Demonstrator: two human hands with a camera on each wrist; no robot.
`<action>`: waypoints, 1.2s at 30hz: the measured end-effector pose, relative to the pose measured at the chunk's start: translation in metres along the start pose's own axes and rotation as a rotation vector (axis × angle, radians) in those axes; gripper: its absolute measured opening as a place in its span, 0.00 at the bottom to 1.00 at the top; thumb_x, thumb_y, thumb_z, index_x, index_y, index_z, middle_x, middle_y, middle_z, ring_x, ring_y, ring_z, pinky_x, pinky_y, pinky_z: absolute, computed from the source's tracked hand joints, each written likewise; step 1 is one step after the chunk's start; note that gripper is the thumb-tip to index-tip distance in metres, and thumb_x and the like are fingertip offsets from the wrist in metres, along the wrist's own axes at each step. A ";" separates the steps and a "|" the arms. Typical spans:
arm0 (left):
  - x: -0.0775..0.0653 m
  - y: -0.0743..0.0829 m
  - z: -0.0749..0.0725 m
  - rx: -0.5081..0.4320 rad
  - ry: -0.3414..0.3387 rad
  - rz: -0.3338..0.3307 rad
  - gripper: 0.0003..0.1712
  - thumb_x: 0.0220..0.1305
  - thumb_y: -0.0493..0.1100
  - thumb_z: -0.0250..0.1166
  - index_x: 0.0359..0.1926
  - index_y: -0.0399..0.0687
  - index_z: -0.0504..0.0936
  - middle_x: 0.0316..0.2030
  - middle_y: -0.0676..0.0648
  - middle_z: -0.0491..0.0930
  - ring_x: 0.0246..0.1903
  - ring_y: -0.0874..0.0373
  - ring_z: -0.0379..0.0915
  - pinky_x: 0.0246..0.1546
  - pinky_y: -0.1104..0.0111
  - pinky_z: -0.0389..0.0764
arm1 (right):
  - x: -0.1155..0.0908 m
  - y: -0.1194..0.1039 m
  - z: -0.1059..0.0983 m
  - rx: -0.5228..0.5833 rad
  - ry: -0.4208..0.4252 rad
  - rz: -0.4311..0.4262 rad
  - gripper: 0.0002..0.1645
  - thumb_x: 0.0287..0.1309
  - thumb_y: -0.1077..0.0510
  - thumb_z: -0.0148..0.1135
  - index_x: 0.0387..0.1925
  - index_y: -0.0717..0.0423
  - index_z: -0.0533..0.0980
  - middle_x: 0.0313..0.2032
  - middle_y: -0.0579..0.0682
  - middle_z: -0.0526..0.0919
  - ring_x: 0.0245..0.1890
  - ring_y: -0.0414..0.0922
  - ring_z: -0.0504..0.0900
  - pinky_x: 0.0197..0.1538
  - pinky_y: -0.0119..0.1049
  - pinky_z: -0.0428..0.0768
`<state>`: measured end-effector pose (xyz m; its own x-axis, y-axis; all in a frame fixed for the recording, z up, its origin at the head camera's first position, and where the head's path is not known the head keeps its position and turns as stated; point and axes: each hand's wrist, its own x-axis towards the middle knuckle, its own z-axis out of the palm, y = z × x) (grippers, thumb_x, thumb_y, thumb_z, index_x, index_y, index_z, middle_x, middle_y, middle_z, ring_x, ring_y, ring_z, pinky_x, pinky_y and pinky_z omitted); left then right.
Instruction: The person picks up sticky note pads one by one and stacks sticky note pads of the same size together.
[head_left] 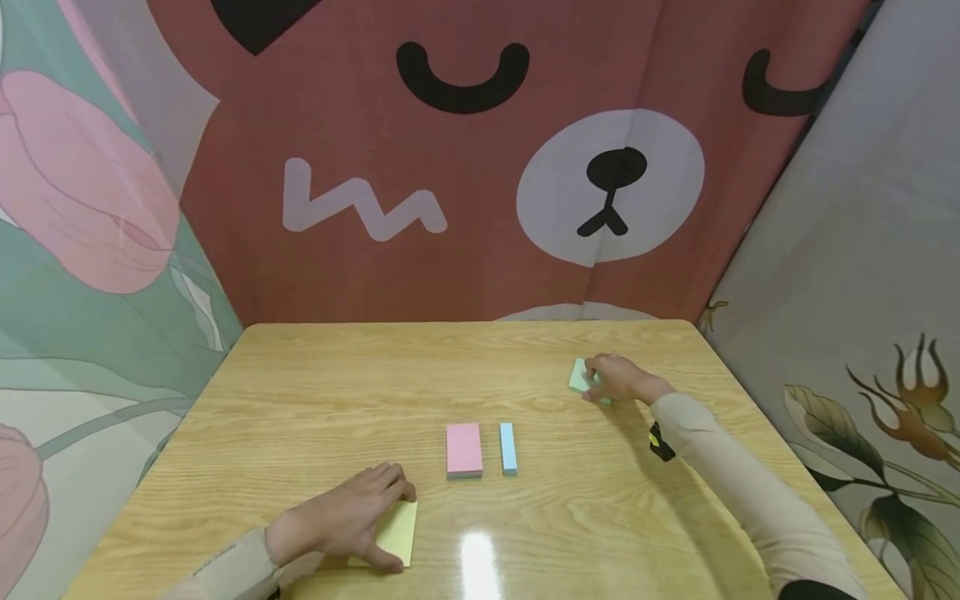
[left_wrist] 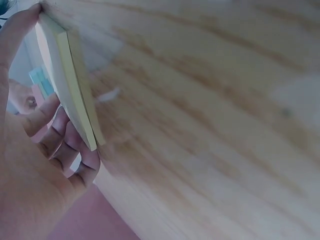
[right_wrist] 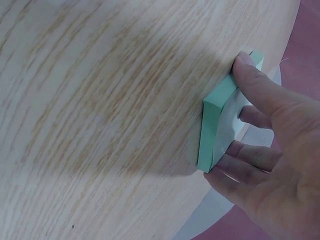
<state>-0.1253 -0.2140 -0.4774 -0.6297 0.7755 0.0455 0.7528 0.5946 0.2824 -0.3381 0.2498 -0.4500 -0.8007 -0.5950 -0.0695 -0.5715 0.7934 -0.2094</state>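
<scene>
At the front left of the table, my left hand (head_left: pixel 358 510) holds a yellow sticky note pad (head_left: pixel 398 533) by its edges, thumb on the near edge and fingers at the far one. The left wrist view shows this yellow pad (left_wrist: pixel 67 80) side-on, close over the wood. Farther back on the right, my right hand (head_left: pixel 621 379) grips a green sticky note pad (head_left: pixel 577 377). In the right wrist view the thumb and fingertips pinch opposite edges of the thick green pad (right_wrist: pixel 212 112), which lies low against the table.
A pink sticky note pad (head_left: pixel 463 448) lies mid-table, with a narrow blue sticky note pad (head_left: pixel 508 448) just to its right. The wooden table (head_left: pixel 375 358) ends at a brown curtain (head_left: pixel 360 275) with a bear face. Patterned cloths hang along both sides.
</scene>
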 end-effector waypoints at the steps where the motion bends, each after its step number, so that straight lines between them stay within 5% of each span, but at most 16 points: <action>1: 0.000 0.000 0.000 0.002 0.001 0.003 0.42 0.52 0.77 0.63 0.55 0.51 0.72 0.47 0.58 0.64 0.44 0.66 0.61 0.49 0.63 0.76 | 0.000 0.000 0.000 0.000 -0.001 0.007 0.20 0.55 0.51 0.74 0.39 0.61 0.75 0.35 0.53 0.79 0.31 0.46 0.69 0.34 0.39 0.70; 17: 0.000 0.000 -0.001 0.033 -0.002 -0.020 0.44 0.50 0.78 0.63 0.55 0.51 0.72 0.47 0.58 0.65 0.46 0.65 0.62 0.52 0.62 0.76 | -0.001 -0.003 0.002 0.000 0.017 -0.027 0.18 0.59 0.51 0.71 0.36 0.59 0.73 0.28 0.47 0.74 0.26 0.43 0.66 0.30 0.35 0.64; 36: 0.001 0.004 -0.002 0.035 0.001 -0.008 0.43 0.50 0.76 0.65 0.54 0.51 0.72 0.47 0.59 0.66 0.44 0.66 0.61 0.49 0.65 0.75 | -0.003 0.004 0.010 -0.009 0.067 -0.045 0.22 0.58 0.49 0.71 0.43 0.59 0.74 0.33 0.51 0.78 0.28 0.43 0.73 0.31 0.37 0.72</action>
<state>-0.1238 -0.2112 -0.4742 -0.6356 0.7707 0.0442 0.7542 0.6077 0.2488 -0.3361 0.2539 -0.4604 -0.7843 -0.6203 0.0054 -0.6084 0.7676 -0.2016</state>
